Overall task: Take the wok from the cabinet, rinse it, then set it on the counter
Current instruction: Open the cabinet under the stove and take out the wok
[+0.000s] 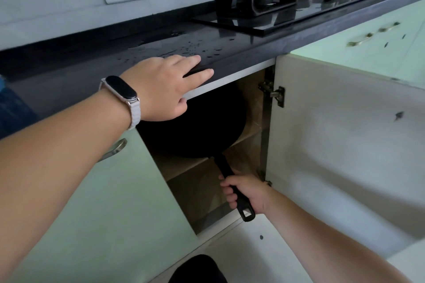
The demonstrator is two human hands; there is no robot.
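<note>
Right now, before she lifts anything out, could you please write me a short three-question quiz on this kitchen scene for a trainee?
1. True or false: the right hand grips the long handle of the round black wok.
2. Fill in: the pale cabinet door stands ____.
3. The left hand rests on: A the dark wet countertop; B the cabinet door; C the wok.
Key: 1 true; 2 open; 3 A.

wok (195,126) in cabinet (257,122), under counter (92,71)
</note>
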